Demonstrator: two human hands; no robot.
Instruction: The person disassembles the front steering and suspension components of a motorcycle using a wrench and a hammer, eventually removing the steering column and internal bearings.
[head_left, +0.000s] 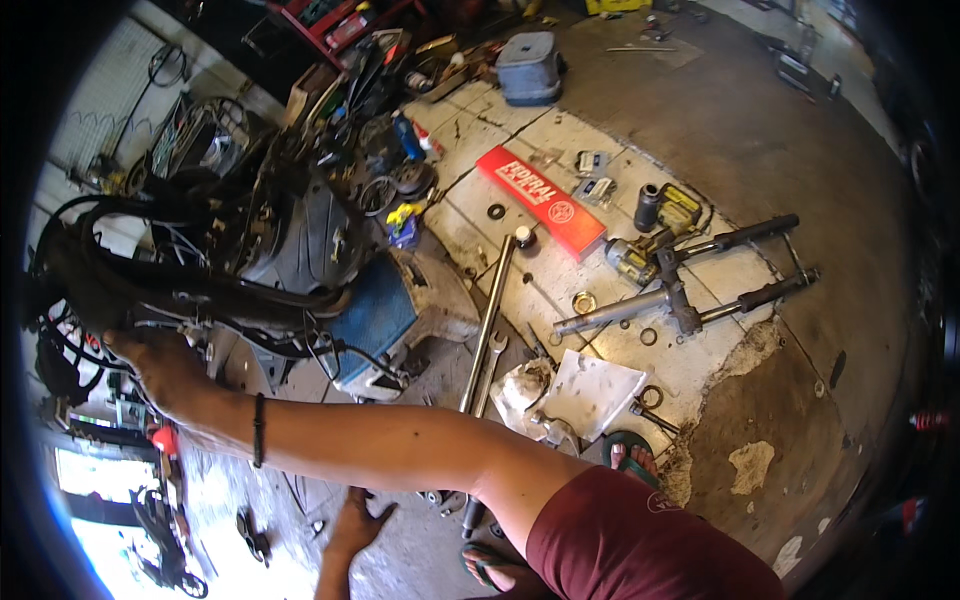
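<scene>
My right arm reaches across to the left. Its hand (155, 366) is closed against the dark front end of a motorcycle frame (190, 290), which partly hides the fingers. Lower down, my left hand (355, 522) hangs over the floor with its thumb spread, holding nothing I can see. Between my arm and the tiles stand a long chrome tube (488, 330) and a combination wrench (491, 372). A fork assembly (685, 305) with two legs lies on the tiles at the right, beside a yellow-black cordless impact wrench (632, 262).
A red box (545, 203), a white sheet (592, 390), a brass-coloured ring (584, 303) and small rings lie on the tiles. A blue-white body panel (385, 315) sits by the frame. A grey stool (530, 68) stands farther back. My sandalled feet (630, 456) are close to the parts.
</scene>
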